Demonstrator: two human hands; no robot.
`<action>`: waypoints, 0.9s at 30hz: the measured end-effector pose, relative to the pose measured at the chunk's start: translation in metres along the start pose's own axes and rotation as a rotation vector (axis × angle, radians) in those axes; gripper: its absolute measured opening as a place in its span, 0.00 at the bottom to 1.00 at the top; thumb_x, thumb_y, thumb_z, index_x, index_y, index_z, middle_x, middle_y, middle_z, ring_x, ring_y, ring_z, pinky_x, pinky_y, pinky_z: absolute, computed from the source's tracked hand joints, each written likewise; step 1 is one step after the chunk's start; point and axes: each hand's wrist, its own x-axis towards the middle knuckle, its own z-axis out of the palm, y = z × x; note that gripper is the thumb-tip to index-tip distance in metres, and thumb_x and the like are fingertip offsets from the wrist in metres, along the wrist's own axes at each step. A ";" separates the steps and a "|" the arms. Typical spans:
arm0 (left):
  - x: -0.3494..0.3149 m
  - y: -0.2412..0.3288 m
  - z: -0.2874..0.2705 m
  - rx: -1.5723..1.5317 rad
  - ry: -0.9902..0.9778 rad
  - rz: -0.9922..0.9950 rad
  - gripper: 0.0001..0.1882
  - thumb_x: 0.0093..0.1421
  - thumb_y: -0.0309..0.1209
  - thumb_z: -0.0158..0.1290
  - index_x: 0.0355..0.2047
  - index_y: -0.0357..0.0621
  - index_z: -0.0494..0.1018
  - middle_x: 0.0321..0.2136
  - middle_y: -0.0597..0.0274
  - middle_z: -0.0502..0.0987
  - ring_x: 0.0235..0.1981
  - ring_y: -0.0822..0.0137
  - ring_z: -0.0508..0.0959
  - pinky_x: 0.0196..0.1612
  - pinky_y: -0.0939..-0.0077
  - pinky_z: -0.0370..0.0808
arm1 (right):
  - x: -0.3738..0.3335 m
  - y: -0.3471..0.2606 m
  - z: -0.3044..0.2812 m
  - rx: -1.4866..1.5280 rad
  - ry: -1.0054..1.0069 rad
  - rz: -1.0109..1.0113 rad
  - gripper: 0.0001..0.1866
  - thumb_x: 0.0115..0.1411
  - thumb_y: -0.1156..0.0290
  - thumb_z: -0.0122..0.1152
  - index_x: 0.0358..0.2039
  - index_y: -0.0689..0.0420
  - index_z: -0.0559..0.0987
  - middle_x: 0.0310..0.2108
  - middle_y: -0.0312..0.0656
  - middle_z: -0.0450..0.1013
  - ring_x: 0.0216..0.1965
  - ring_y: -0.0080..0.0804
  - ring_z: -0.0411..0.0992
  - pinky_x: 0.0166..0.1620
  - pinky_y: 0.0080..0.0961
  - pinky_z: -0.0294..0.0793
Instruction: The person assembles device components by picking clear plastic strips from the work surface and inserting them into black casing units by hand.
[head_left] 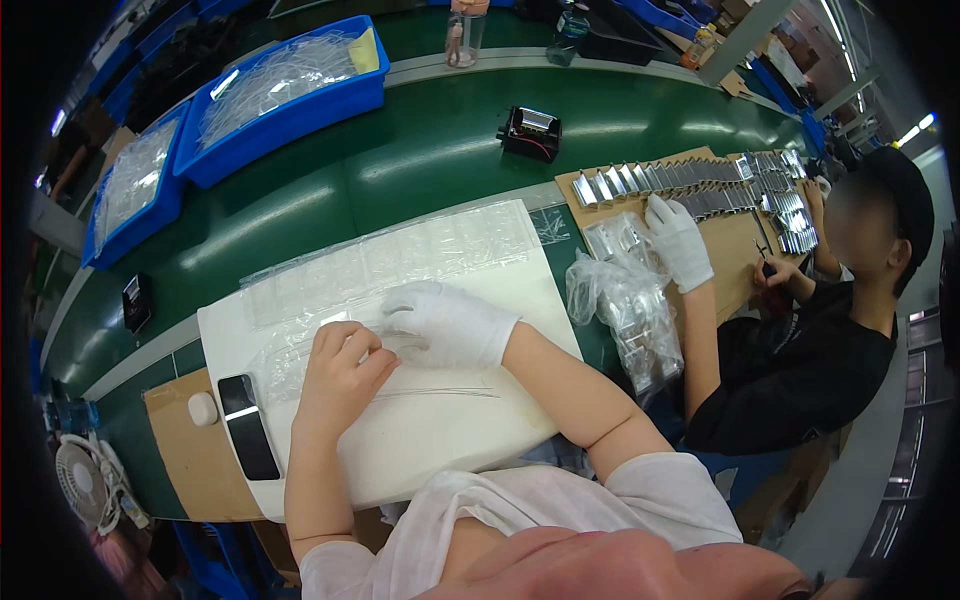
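Before me lies a thick white board (450,440). Clear plastic sleeves (400,255) are spread in a row along its far part, and more clear plastic (285,355) lies left of my hands. My left hand (345,370) is bare, its fingers closed in a pinch near the board's middle. Close against it, my right hand (445,325) wears a white glove with the fingers curled inward. Whatever the fingertips hold is too small or hidden to make out. Several thin dark strands (440,392) lie on the board just below my right hand.
A phone (248,425) and a round white case (202,408) are at the left. Blue bins (285,130) of clear plastic strips stand far left; a black device (530,135) sits beyond. At right, a co-worker's gloved hand (680,240) touches a plastic bag (635,320) beside metal parts (660,180).
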 end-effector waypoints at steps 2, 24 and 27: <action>0.001 -0.001 -0.003 -0.069 -0.056 -0.021 0.07 0.52 0.26 0.65 0.26 0.47 0.76 0.32 0.70 0.72 0.40 0.64 0.72 0.49 0.68 0.70 | 0.003 -0.007 -0.003 -0.074 0.008 -0.056 0.11 0.52 0.71 0.64 0.38 0.54 0.80 0.41 0.40 0.76 0.44 0.42 0.74 0.46 0.34 0.76; -0.003 0.004 0.001 -0.083 -0.314 -0.044 0.07 0.58 0.31 0.61 0.24 0.46 0.78 0.26 0.68 0.73 0.30 0.65 0.75 0.38 0.73 0.74 | -0.001 -0.010 -0.006 0.272 0.338 0.429 0.12 0.61 0.64 0.65 0.41 0.57 0.84 0.32 0.36 0.80 0.32 0.31 0.74 0.36 0.24 0.75; -0.004 0.004 0.002 -0.075 -0.318 -0.052 0.07 0.58 0.32 0.61 0.24 0.47 0.78 0.27 0.68 0.74 0.30 0.65 0.75 0.39 0.73 0.74 | 0.004 0.004 -0.014 0.560 0.476 0.620 0.13 0.63 0.62 0.65 0.41 0.57 0.84 0.35 0.35 0.81 0.27 0.25 0.71 0.32 0.20 0.71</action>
